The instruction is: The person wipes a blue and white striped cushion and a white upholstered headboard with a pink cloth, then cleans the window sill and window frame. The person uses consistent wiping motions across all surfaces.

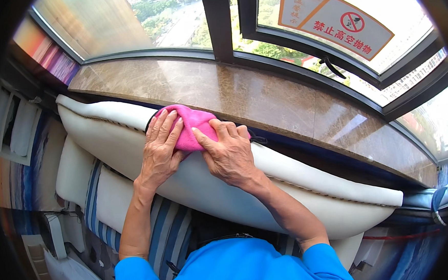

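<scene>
A pink cloth [189, 134] lies bunched over the top edge of a white padded sofa back [310, 206], with a dark edge showing at its left. My left hand [159, 149] rests on the cloth's left side, its fingers stretched out and pressed down. Bent fingers and thumb of my right hand [229, 152] grip the cloth's right side. A small black cord or strap [257, 138] shows just right of that hand. A line of small studs runs along the sofa back's upper seam.
A brown marble window sill [263, 107] runs behind the sofa back, with a dark gap between. Past it, a dark-framed window [330, 36] with a black handle [332, 67] stands tilted open. Striped blue-and-white seating [162, 228] and a white cushion [115, 198] lie nearer me.
</scene>
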